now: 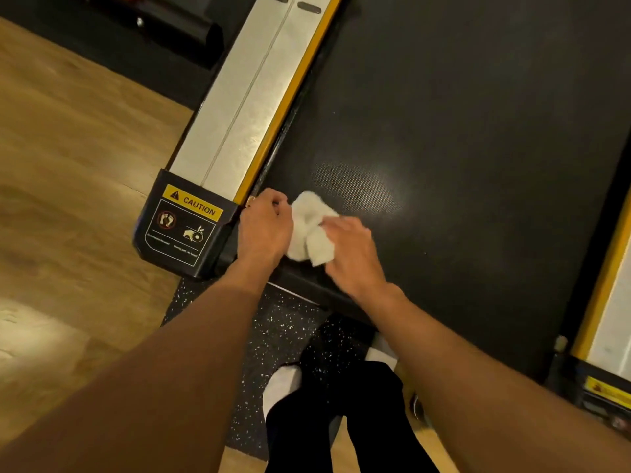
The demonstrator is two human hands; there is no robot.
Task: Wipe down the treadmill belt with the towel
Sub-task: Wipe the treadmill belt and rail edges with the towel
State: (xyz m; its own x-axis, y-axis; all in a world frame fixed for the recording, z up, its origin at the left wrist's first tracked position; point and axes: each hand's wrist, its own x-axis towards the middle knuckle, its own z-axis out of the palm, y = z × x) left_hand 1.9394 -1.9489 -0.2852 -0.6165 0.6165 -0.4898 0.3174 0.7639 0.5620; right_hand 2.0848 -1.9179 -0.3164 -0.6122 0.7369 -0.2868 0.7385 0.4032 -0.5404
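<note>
Both hands are on the towel (312,227). The left hand (264,227) has its fingers curled tight, its grip pinching the towel's left edge. The right hand (353,249) is blurred, but its fingers bend over the near fold, gripping it too. The white towel is bunched between them, lying on the black belt (461,131) at its near corner, just right of the caution label (186,221). The left knuckles sit right beside that label's end cap. Running away from the label go a silver rail (246,97) and a yellow strip (290,97), with the strip against the belt. A bright sheen shows on the belt, beyond the towel and right of the label. Below the label lies a speckled mat (273,336), a white-socked foot (281,384) on it. Wood floor (68,165) spreads left of the label.
</note>
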